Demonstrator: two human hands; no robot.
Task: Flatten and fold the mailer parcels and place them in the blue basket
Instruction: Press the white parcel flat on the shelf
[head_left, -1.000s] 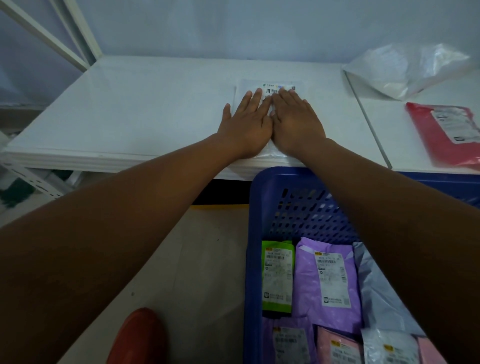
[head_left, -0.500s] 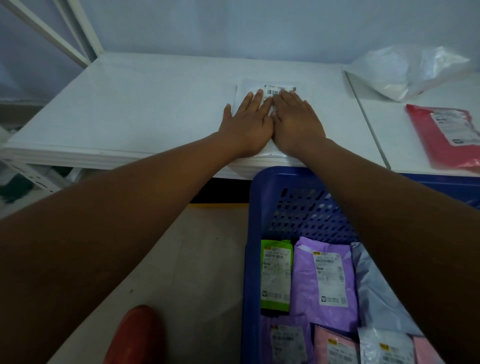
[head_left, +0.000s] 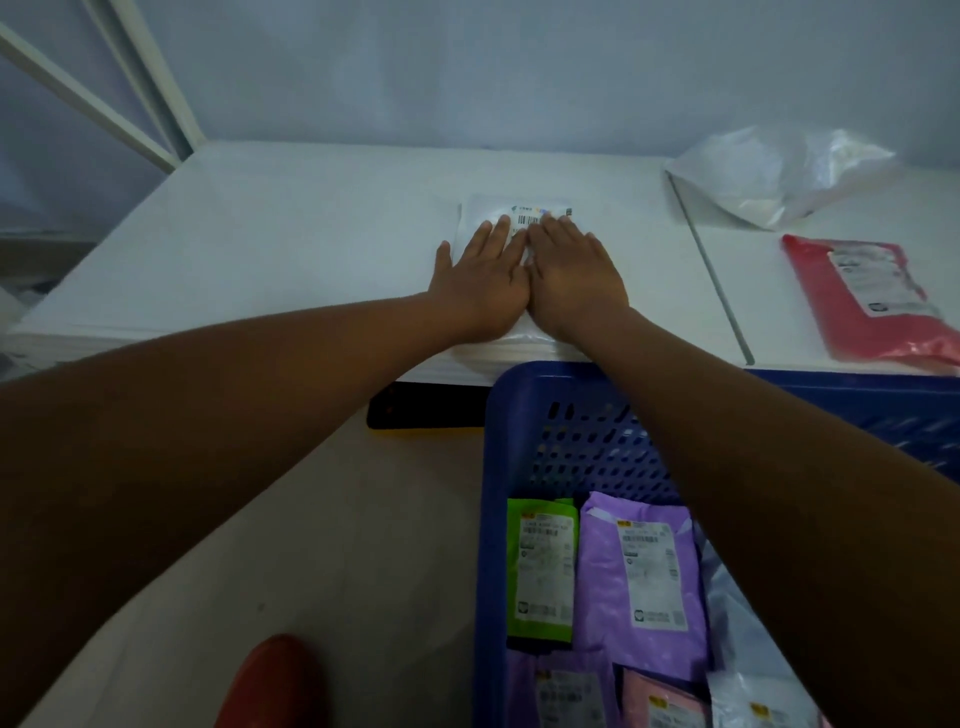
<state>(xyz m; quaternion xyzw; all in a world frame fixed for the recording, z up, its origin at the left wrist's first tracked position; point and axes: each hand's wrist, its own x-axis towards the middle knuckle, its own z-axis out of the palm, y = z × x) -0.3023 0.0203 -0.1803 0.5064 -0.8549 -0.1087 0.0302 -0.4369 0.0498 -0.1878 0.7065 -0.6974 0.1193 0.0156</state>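
The white mailer (head_left: 519, 205) is pinned flat on the white table (head_left: 311, 249), right at the near edge, just beyond the rim of the blue basket (head_left: 491, 519). It's pressed down by both hands side by side. The left hand (head_left: 480, 283) and right hand (head_left: 574, 275) are laid flat with fingers straight, touching along their inner edges, and nothing is gripped or pinched.

Handling-wise, it's probably a light, soft poly bag with something thin inside, judging by how low it lies under the palms. The film looks slick, so a bit of sliding on the smooth tabletop can be expected, and trapped air may puff it back up once the pressure is let off. For the fold, the far edge past the fingertips seems the best spot to be pinched, or else the two side edges, with the near part weighted down. The near edge at the table lip could be grabbed for the drop into the basket.

Looks: white or milky plastic, roughly rectangular, mostly hidden under the hands. A shipping label (head_left: 540, 214) with a barcode and a small green logo is seen at the far end, but the print can't be read. A glossy sheen is visible along the near edge.
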